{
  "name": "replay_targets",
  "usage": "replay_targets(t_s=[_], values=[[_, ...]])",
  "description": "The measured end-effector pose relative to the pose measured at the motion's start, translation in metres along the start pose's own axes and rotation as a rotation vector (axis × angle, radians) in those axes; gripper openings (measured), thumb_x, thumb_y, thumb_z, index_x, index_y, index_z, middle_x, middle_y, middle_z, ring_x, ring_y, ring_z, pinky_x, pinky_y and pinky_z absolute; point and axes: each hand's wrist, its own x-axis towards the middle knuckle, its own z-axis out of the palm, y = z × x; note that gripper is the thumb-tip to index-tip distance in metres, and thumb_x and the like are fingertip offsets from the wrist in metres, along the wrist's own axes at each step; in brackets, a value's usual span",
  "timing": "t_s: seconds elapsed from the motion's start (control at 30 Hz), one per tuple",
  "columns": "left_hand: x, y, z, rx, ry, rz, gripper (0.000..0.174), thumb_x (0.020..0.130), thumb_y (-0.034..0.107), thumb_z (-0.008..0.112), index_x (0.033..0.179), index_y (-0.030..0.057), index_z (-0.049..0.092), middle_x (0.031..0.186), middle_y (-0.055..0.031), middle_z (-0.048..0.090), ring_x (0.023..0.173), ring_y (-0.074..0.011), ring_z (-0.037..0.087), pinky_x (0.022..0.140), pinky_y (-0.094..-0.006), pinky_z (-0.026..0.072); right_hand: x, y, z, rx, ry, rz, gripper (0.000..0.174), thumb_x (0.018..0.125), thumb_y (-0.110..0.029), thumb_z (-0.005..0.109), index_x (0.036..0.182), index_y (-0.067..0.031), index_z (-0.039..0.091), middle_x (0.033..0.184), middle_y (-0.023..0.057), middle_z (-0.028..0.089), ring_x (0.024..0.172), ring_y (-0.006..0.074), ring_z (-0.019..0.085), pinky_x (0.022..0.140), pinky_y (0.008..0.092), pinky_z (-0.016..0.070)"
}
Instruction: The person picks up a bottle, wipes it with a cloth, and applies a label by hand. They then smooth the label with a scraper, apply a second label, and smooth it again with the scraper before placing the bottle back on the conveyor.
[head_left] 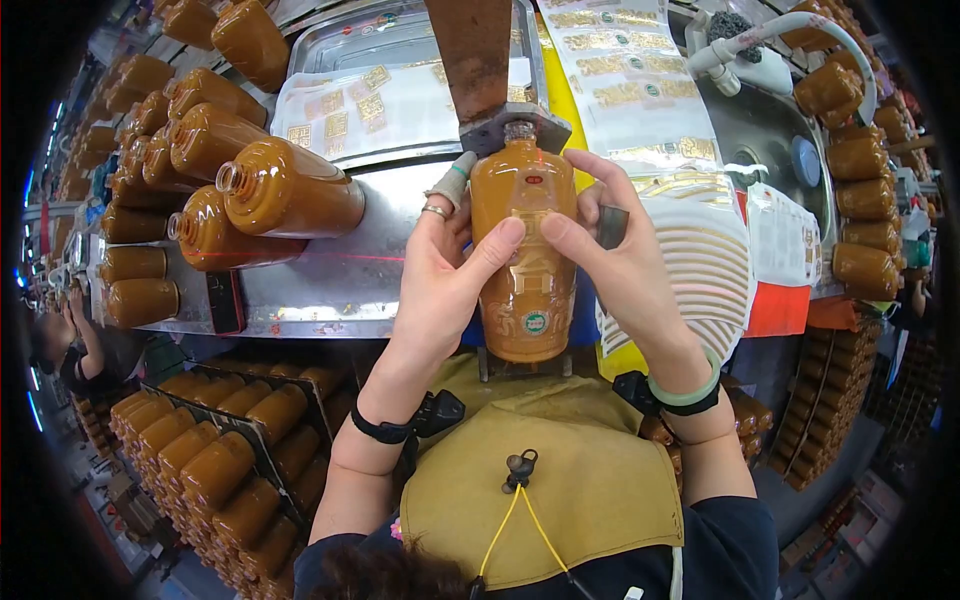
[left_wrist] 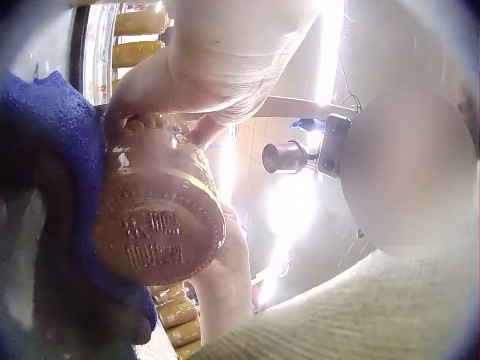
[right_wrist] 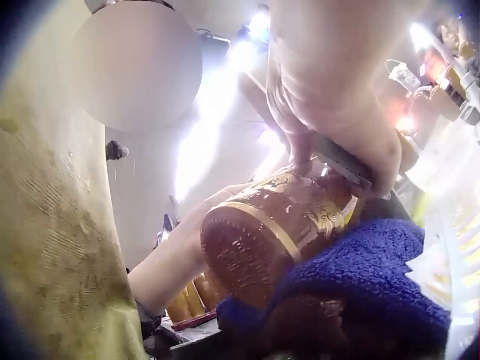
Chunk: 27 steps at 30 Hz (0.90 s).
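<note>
A glossy brown bottle (head_left: pixel 526 310) lies with its neck away from the body, a red mark near its shoulder, gold decoration on its front and a green round mark low down. The left hand (head_left: pixel 438 260) grips its left side, thumb on the front; one finger wears a covering and a ring. From the other side, the right hand (head_left: pixel 630 265) presses its thumb beside the left one and holds a dark flat tool (right_wrist: pixel 341 161) in its fingers. Both wrist views show the bottle's embossed base (left_wrist: pixel 161 232) above blue cloth (right_wrist: pixel 367 262).
Several brown bottles (head_left: pixel 295 190) stand at the left of the metal table (head_left: pixel 330 285). Sheets with gold decals (head_left: pixel 640 95) lie beyond and at the right. A metal bracket (head_left: pixel 475 60) rises behind the bottle's neck; a sink (head_left: pixel 770 130) is at far right. Stacked bottles fill racks below.
</note>
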Motion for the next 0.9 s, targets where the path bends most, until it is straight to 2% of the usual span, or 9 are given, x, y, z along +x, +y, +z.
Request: replay_targets(t_s=[0.03, 0.1, 0.43, 0.53, 0.6, 0.7, 0.8, 0.83, 0.9], values=[[0.0, 0.0, 0.0, -0.007, 0.001, 0.005, 0.079, 0.095, 0.014, 0.075, 0.156, -0.0064, 0.027, 0.147, -0.0186, 0.049, 0.135, -0.0232, 0.051, 0.112, -0.037, 0.0443, 0.0, 0.0, 0.0, 0.001, 0.002, 0.002, 0.063, 0.092, -0.008, 0.076, 0.145, -0.0007, 0.043, 0.098, 0.0004, 0.059, 0.093, 0.0073, 0.058, 0.079, 0.0224, 0.0476], [0.0, 0.0, 0.001, -0.013, 0.001, 0.01, 0.079, 0.095, 0.014, 0.074, 0.156, -0.0063, 0.028, 0.147, -0.0185, 0.049, 0.135, -0.0231, 0.051, 0.112, -0.037, 0.0442, 0.002, -0.001, -0.001, 0.032, -0.016, 0.022, 0.066, 0.091, -0.006, 0.075, 0.147, 0.0006, 0.039, 0.107, 0.0063, 0.064, 0.101, 0.0111, 0.062, 0.085, 0.0253, 0.0507], [-0.001, 0.0, 0.001, -0.012, 0.016, -0.002, 0.078, 0.095, 0.011, 0.074, 0.156, -0.0063, 0.027, 0.147, -0.0185, 0.048, 0.135, -0.0236, 0.05, 0.113, -0.0378, 0.043, 0.003, 0.001, -0.002, 0.038, -0.029, 0.017, 0.064, 0.092, -0.004, 0.073, 0.147, 0.0007, 0.039, 0.109, 0.0074, 0.065, 0.104, 0.0128, 0.062, 0.089, 0.0269, 0.0511], [-0.001, 0.002, 0.003, -0.007, 0.022, -0.002, 0.079, 0.095, 0.011, 0.074, 0.156, -0.0065, 0.027, 0.148, -0.0188, 0.048, 0.136, -0.024, 0.05, 0.114, -0.0381, 0.0423, 0.002, 0.003, 0.0, 0.097, -0.022, -0.017, 0.063, 0.093, -0.005, 0.073, 0.146, -0.0002, 0.041, 0.103, 0.0037, 0.063, 0.098, 0.0107, 0.06, 0.084, 0.0255, 0.0499], [-0.002, 0.002, 0.002, -0.008, 0.027, -0.005, 0.079, 0.095, 0.01, 0.074, 0.156, -0.0066, 0.027, 0.148, -0.0189, 0.048, 0.136, -0.0242, 0.05, 0.114, -0.0382, 0.0419, 0.002, 0.005, -0.003, 0.024, -0.007, -0.022, 0.059, 0.094, -0.007, 0.073, 0.145, -0.0012, 0.044, 0.094, -0.0008, 0.058, 0.088, 0.0064, 0.055, 0.077, 0.0221, 0.0461], [-0.002, 0.001, 0.002, 0.005, 0.028, -0.008, 0.079, 0.095, 0.01, 0.074, 0.156, -0.0064, 0.026, 0.148, -0.0197, 0.048, 0.136, -0.0245, 0.05, 0.113, -0.0383, 0.0419, 0.005, 0.003, -0.006, 0.002, 0.017, -0.005, 0.052, 0.094, -0.011, 0.074, 0.139, -0.0015, 0.05, 0.089, -0.0038, 0.052, 0.081, 0.0032, 0.049, 0.071, 0.0195, 0.0412], [0.0, 0.002, 0.005, 0.012, 0.05, 0.026, 0.077, 0.096, 0.013, 0.073, 0.156, -0.0064, 0.027, 0.146, -0.0204, 0.049, 0.134, -0.0242, 0.051, 0.111, -0.0374, 0.0436, 0.014, -0.011, -0.009, -0.04, -0.014, 0.012, 0.044, 0.094, -0.014, 0.075, 0.132, -0.0011, 0.056, 0.088, -0.0046, 0.052, 0.08, 0.0017, 0.047, 0.07, 0.0185, 0.0402], [0.001, 0.007, 0.007, 0.001, 0.051, 0.024, 0.073, 0.097, 0.014, 0.072, 0.154, -0.0063, 0.03, 0.144, -0.0202, 0.05, 0.132, -0.0236, 0.052, 0.11, -0.0367, 0.0447, 0.019, -0.011, -0.008, -0.06, 0.007, -0.005, 0.036, 0.095, -0.016, 0.075, 0.124, -0.001, 0.061, 0.088, -0.0052, 0.051, 0.08, 0.002, 0.047, 0.069, 0.019, 0.0402], [0.005, 0.01, 0.01, -0.01, 0.052, 0.023, 0.069, 0.098, 0.015, 0.071, 0.152, -0.0063, 0.033, 0.142, -0.02, 0.052, 0.13, -0.023, 0.054, 0.109, -0.0361, 0.0458, 0.026, -0.015, -0.006, -0.104, 0.0, -0.008, 0.034, 0.095, -0.017, 0.075, 0.122, -0.001, 0.062, 0.088, -0.0049, 0.052, 0.081, 0.0026, 0.048, 0.07, 0.0193, 0.0412]])
